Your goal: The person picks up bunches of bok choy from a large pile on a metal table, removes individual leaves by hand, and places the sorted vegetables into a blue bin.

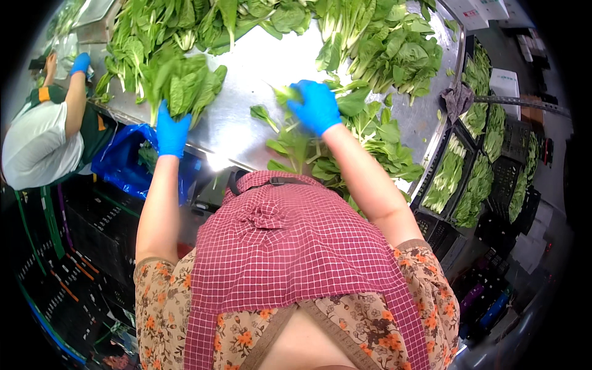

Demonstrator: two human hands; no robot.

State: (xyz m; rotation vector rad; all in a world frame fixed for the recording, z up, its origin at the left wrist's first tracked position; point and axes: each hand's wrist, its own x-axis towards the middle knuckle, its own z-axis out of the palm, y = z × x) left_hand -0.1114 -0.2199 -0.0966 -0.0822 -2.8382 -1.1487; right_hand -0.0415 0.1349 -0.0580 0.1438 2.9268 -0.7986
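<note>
Both of my hands wear blue gloves over a metal table heaped with leafy greens. My left hand (172, 132) is at the table's near left edge, closed on a bunch of leafy greens (188, 86); the leaves partly hide its fingers, and the top of the bunch is blurred. Over the middle of the table, my right hand (319, 108) has its fingers curled round a green stalk (285, 94), smeared by motion. Below that hand, close to my apron, lie loose leafy greens (385, 145).
Large heaps of greens (394, 52) line the table's far side. Black crates (447, 169) of greens stand to the right, by a grey rag (457, 100) on the table's edge. A blue plastic bag (123, 163) hangs at the left. A co-worker (46, 135) in blue gloves works beyond it.
</note>
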